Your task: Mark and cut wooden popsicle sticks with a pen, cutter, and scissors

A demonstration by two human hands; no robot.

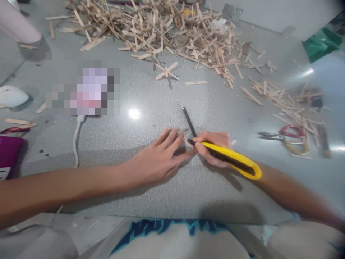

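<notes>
My right hand (214, 145) is closed round a yellow utility knife (233, 160), whose blade end points left at a small wooden stick (186, 141) on the grey mat (151, 187). My left hand (161, 156) lies flat with fingers stretched out, its fingertips pressing on that stick right beside the blade. A dark pencil (189, 121) lies on the mat just beyond both hands, angled up and to the left.
A big heap of wooden sticks (161, 25) covers the far side, with more scattered sticks (285, 99) at right. Red-handled scissors (285, 135) lie to the right. A white cable (76, 140), a white object (12, 96) and a purple box (9, 154) sit at left.
</notes>
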